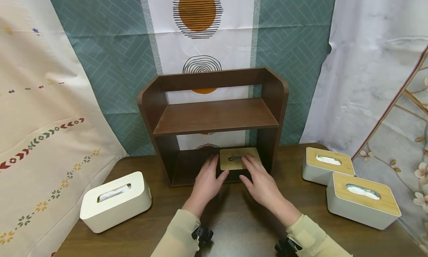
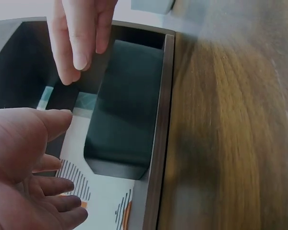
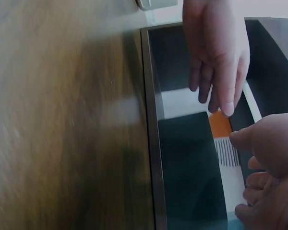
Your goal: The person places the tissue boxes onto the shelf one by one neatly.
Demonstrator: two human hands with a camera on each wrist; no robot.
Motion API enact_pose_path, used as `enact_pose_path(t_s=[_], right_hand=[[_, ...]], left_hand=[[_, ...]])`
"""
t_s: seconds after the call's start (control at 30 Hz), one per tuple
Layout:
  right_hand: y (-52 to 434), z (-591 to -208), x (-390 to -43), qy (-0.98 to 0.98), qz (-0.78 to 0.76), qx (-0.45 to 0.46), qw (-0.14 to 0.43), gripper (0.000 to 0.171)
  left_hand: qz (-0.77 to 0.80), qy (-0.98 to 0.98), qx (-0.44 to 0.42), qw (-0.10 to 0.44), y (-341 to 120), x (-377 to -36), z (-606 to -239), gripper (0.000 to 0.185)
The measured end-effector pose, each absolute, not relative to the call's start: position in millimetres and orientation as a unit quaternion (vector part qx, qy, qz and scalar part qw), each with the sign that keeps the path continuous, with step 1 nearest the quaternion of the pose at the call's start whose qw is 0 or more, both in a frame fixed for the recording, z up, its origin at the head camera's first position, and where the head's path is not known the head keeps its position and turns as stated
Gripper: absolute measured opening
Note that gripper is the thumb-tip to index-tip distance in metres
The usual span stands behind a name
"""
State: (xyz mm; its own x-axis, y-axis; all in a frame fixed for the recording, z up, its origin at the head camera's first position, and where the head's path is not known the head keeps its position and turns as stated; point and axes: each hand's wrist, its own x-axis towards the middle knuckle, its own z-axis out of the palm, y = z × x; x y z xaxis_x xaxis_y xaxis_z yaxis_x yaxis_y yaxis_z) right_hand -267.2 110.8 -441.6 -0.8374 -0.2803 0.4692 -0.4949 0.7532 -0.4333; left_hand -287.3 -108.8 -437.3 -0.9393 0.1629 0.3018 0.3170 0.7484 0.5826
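A dark tissue box (image 2: 127, 100) with a gold-toned lid (image 1: 229, 153) sits on the lower level of a brown two-tier shelf (image 1: 217, 116), toward its right side. My left hand (image 1: 206, 182) is at the box's left front, palm facing it and fingers loosely extended. On the other side, my right hand (image 1: 263, 184) reaches in with relaxed fingers that overlap the lid's right part in the head view. Both wrist views show the dark body (image 3: 192, 167) of the box beside the shelf's front edge, with neither hand curled round it.
A white tissue box (image 1: 115, 207) stands on the brown table (image 1: 234, 220) left of the shelf. To the right are two grey tissue boxes with wooden lids, one farther back (image 1: 311, 171) and one nearer (image 1: 361, 212). Patterned cloths (image 1: 123, 82) hang behind.
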Motion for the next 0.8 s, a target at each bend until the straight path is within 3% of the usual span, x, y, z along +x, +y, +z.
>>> enact_pose_path(t_s=[0.8], right_hand=[[66, -430, -248, -0.908, 0.283, 0.267, 0.158, 0.069]], left_hand=[[-0.255, -0.946, -0.129, 0.151, -164, -245, -417, 0.074]])
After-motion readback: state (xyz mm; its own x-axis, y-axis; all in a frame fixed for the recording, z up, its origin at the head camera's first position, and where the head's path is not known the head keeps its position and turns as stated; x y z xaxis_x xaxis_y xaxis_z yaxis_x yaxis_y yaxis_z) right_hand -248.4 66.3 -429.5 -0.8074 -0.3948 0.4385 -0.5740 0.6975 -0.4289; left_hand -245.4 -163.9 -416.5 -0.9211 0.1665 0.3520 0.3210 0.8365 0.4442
